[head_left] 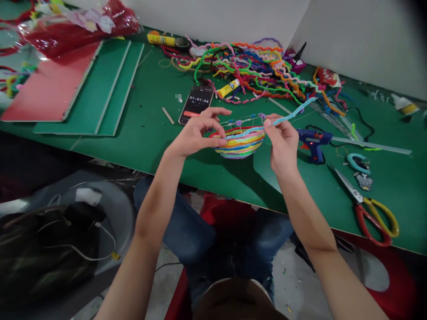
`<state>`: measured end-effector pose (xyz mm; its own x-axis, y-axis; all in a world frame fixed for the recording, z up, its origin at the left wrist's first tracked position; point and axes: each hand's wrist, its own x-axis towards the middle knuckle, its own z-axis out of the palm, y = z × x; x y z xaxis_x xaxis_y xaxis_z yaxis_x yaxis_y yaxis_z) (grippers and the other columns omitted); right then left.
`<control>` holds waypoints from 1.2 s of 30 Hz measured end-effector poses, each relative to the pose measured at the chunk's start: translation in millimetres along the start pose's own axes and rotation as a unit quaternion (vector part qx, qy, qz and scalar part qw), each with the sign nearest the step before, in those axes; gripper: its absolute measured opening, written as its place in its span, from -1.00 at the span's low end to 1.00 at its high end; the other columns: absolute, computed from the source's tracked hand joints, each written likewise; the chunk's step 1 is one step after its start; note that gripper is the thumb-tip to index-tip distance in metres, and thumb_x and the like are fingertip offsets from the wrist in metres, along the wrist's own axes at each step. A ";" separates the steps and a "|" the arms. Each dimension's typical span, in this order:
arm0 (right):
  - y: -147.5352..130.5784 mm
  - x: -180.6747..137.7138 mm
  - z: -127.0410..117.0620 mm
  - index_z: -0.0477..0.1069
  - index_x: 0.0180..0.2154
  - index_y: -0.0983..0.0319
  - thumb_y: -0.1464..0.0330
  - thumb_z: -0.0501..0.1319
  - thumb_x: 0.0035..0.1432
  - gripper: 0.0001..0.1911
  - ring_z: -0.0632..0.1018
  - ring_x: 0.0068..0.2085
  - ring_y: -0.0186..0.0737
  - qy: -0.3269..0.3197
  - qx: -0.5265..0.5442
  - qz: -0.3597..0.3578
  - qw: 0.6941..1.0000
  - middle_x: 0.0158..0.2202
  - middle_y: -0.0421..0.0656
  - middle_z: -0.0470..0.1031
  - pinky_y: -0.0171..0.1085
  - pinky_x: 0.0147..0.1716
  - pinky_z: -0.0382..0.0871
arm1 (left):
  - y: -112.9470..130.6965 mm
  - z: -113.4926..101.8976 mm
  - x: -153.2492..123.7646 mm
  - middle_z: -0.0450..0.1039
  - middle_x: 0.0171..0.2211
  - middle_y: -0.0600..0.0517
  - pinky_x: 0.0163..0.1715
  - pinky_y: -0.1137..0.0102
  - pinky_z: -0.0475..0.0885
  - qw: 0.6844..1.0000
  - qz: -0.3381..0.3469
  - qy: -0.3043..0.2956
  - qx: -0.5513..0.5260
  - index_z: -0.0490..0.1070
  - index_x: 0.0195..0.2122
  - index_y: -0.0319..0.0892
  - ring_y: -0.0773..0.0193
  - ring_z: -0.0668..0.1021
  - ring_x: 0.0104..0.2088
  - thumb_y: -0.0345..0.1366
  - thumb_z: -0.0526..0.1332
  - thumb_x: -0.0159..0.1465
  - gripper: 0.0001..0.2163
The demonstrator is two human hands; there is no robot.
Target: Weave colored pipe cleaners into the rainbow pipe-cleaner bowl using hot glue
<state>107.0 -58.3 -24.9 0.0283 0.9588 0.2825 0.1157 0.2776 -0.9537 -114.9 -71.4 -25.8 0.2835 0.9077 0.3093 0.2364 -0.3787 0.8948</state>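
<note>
Between my hands is a small bowl-shaped piece [240,146] wound in bands of several colours, with thin threads and blue and purple bits above its rim. My left hand [202,131] pinches the piece's left rim between thumb and fingertips. A light blue pipe cleaner [295,112] lies along the rim and sticks out up to the right. My right hand [283,135] pinches this pipe cleaner at the rim's right end. Fingers hide parts of the rim on both sides.
A blue glue gun [313,141] lies right of my right hand, with scissors [362,202] nearer the front edge. Behind are a phone [196,105], a glue stick [228,89] and a heap of pipe cleaners [247,66]. Green boards [116,98] lie at the left.
</note>
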 end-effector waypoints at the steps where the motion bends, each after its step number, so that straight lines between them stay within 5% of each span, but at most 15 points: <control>1: 1.2 1.0 0.2 0.35 -0.42 0.11 0.02 0.26 0.01 -0.69 0.50 -0.13 -0.24 -0.004 0.006 0.012 1.000 -0.20 -0.22 0.42 -0.17 -0.10 0.44 | -0.4 -0.2 0.1 0.37 0.10 0.07 0.12 0.14 0.32 1.000 -0.004 0.002 0.002 0.49 -0.49 -0.08 0.09 0.41 0.10 -0.04 0.40 0.00 -0.76; 10: 9.4 7.8 -4.4 0.36 -0.40 0.11 0.01 0.29 -0.02 -0.68 0.51 -0.19 -0.24 -0.042 0.025 0.029 0.998 -0.37 -0.25 0.39 -0.17 -0.13 0.43 | -4.9 -0.9 1.6 0.38 0.09 0.07 0.13 0.10 0.31 1.000 0.007 0.006 -0.012 0.49 -0.50 -0.08 0.09 0.41 0.09 -0.13 0.40 0.01 -0.82; 27: 27.7 9.8 -1.6 0.35 -0.36 0.09 -0.01 0.26 -0.01 -0.66 0.47 -0.27 -0.31 -0.025 0.054 0.042 0.997 -0.35 -0.26 0.39 -0.25 -0.17 0.39 | -11.8 -4.3 3.1 0.41 0.06 0.02 0.15 0.05 0.27 0.999 -0.004 0.011 -0.040 0.48 -0.54 -0.08 0.06 0.42 0.11 -0.02 0.43 -0.06 -0.73; 36: 29.3 2.4 5.9 0.35 -0.34 0.10 -0.05 0.27 -0.05 -0.61 0.49 0.01 -0.22 -0.056 0.104 0.071 0.991 -0.05 -0.19 0.47 -0.18 -0.03 0.40 | -18.9 -8.0 3.5 0.38 0.07 -0.01 0.12 0.12 0.31 0.999 -0.010 0.014 -0.036 0.37 -0.57 -0.11 0.03 0.38 0.14 0.10 0.39 -0.08 -0.61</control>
<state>104.6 -47.6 -52.7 -0.0821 0.9863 0.1428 -0.0881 0.1355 -0.9869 -125.8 -59.7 -39.1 0.2527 0.9204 0.2985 0.1735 -0.3466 0.9218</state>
